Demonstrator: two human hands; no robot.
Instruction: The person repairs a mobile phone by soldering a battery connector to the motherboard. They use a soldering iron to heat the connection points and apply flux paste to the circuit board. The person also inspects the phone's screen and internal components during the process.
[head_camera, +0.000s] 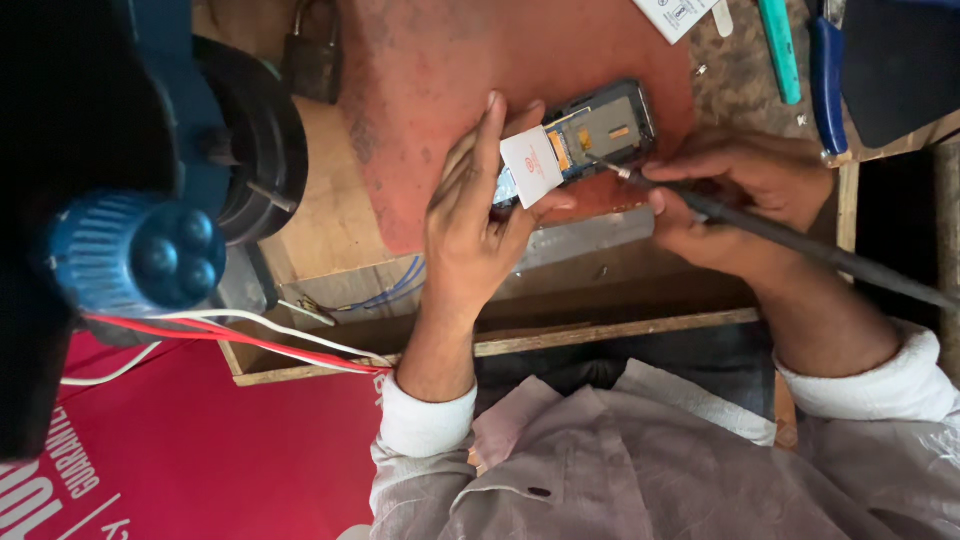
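the left hand (470, 225) presses an opened phone (590, 135) flat on the red mat (430, 90) near the surface's front edge, thumb and fingers pinching a small white card (532, 166) against it. the right hand (735, 195) grips a dark soldering iron (790, 240), tip touching the phone's board.

A single head-worn camera looks steeply down, close over the near edge of the table (300, 225). The person's own sleeves fill the bottom of the view; the table's far part runs along the top.
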